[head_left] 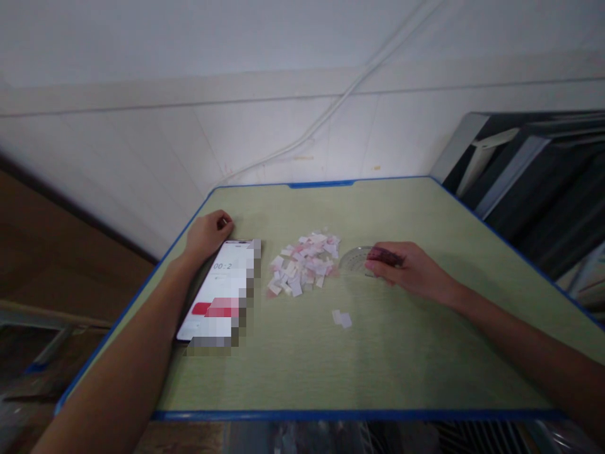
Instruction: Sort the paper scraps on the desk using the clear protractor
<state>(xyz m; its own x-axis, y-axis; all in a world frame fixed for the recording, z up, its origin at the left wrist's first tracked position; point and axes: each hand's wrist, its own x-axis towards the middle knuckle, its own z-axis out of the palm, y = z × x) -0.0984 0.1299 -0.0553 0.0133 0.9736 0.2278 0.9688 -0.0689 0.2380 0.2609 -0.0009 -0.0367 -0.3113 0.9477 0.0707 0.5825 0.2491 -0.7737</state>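
A clear, curved plastic protractor (353, 260) lies low over the table, its rounded edge close to the right side of a heap of small paper scraps (305, 261). My right hand (410, 270) grips the protractor's right end between thumb and fingers. The scraps are white and pale pink. Two white scraps (342, 318) lie apart, nearer to me. Loosely curled, my left hand (210, 232) rests at the table's left side with nothing visible in it. Just below it is a phone (215, 296) with a timer-like screen; its right part is blurred out by blocks.
The pale green table (425, 359) has a blue rim. Behind it is a white wall (265, 132) with a cable (326, 113) running across. Dark flat items (534, 164) lean at the right, and a brown panel (51, 252) stands on the left.
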